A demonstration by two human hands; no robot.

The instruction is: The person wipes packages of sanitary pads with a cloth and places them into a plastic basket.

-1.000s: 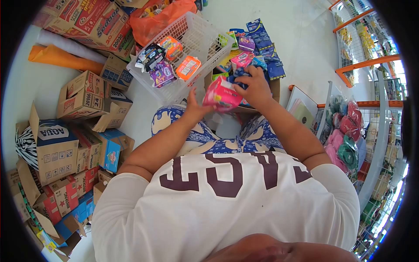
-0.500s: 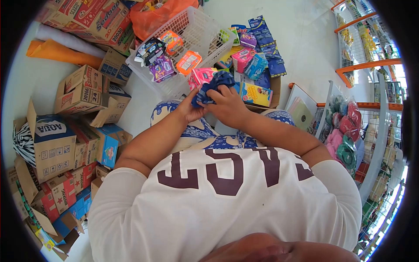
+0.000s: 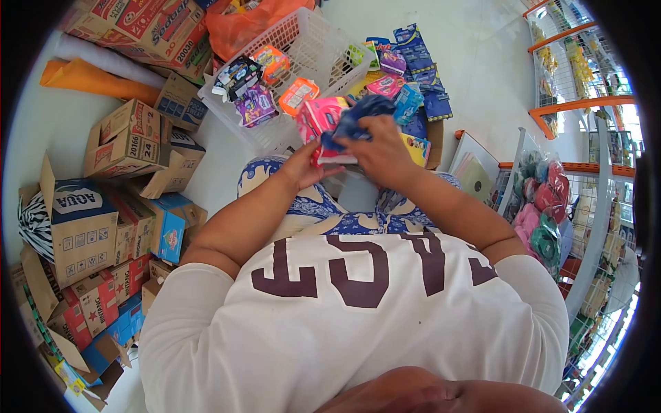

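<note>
My left hand grips the lower edge of a pink plastic packet, which looks like a pack of sanitary pads, held up over my lap. In my right hand is a bunched dark blue cloth, lying against the packet's right side and covering part of it. Just beyond, a white plastic crate bears a black packet, a purple packet and two orange ones, the nearer orange packet closest to my hands. Right of it, a cardboard box contains pink, purple and blue packets.
Cardboard cartons are stacked along my left. An orange plastic bag lies behind the crate. Strips of blue sachets spread over the box's far side. Wire display racks with orange bars and hanging goods line the right.
The pink packet is now up in my left hand, more fully in view. My right hand and the blue cloth have shifted right, and the cloth is smeared by motion.
</note>
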